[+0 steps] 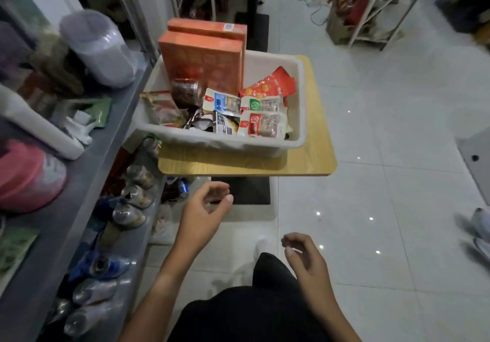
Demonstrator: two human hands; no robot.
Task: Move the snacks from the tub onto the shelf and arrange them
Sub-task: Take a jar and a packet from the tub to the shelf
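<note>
While both hands, left hand [205, 209] and right hand [305, 257], hang loose and empty, the tub [301, 98] at twelve o'clock looks mostly full; shelf [87, 182] at nine o'clock perhaps part-stocked.

Black clothing [246, 312] is worn over torso and legs. Both forearms are left uncovered, no sleeves seen past the elbows. No rings, watch or gloves are seen on the hands. One white shoe [262, 246] is visible.

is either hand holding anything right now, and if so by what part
Nothing is held. The left hand and right hand hang loosely curled and empty, short of the white tub of snacks.
</note>
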